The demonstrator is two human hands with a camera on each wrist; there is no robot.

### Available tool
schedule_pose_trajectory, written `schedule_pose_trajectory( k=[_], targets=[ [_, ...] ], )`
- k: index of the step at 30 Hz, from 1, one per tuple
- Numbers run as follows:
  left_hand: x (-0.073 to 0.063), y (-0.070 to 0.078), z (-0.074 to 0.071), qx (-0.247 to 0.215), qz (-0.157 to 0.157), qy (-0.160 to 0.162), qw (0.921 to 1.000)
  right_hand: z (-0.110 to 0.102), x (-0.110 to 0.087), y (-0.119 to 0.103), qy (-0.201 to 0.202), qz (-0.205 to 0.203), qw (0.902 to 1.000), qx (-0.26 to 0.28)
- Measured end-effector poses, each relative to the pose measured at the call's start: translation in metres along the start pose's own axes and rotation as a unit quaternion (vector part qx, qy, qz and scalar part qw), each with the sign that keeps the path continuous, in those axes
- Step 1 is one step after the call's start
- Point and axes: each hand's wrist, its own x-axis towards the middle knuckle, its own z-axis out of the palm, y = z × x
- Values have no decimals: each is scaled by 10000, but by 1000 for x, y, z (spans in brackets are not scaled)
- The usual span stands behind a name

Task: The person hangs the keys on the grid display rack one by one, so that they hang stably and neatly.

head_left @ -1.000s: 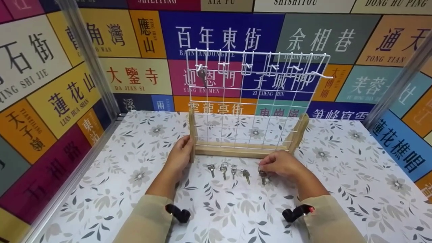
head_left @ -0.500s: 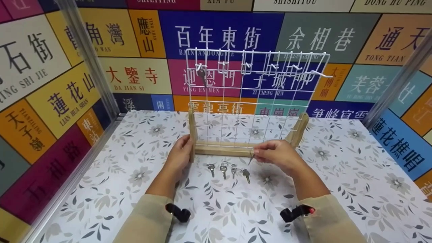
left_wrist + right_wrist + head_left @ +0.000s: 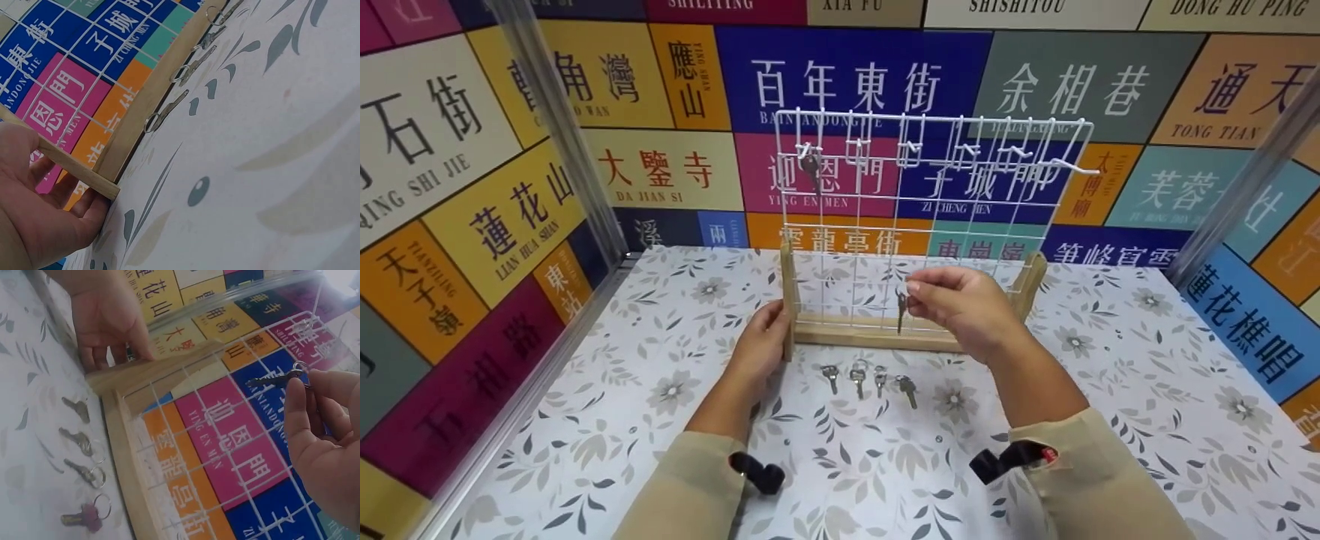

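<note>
My right hand (image 3: 971, 307) pinches a key (image 3: 900, 311) by its ring, in front of the rack's lower grid. In the right wrist view that key (image 3: 270, 380) hangs from a small ring between thumb and fingers. A white wire grid rack (image 3: 932, 118) stands upright on a wooden base (image 3: 877, 337), with a row of hooks along its top. On the leftmost hook hangs another key (image 3: 810, 172). My left hand (image 3: 761, 341) grips the rack's left wooden side piece (image 3: 84, 171), thumb and fingers on either side. Several keys with rings (image 3: 858, 380) lie in a row before the base.
The table (image 3: 870, 480) wears a white leaf-patterned cover. Behind it and at both sides rise panels of coloured blocks with lettering (image 3: 851, 75). Clear upright edges (image 3: 570, 142) stand at the left and right corners.
My right hand has picked the rightmost key off the table, then carried it up and left to the front of the grid. My left hand stays on the side piece.
</note>
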Motion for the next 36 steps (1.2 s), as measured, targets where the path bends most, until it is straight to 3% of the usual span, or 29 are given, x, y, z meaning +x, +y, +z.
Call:
schedule_pose_trajectory(
  k=[8, 17, 30, 36],
  targets=[
    [1, -3, 0, -145, 91, -65, 9998, 26, 12, -49, -65, -305, 9983, 497],
    [0, -1, -2, -106, 10, -54, 9999, 53, 28, -90, 280, -529, 9900, 1280],
    [0, 0, -1, -202, 14, -37, 9998, 79, 44, -108, 571, -623, 9744, 2082],
    [0, -1, 1, -1, 258, 41, 9997, 83, 52, -109, 642, -681, 9671, 2367]
  ],
)
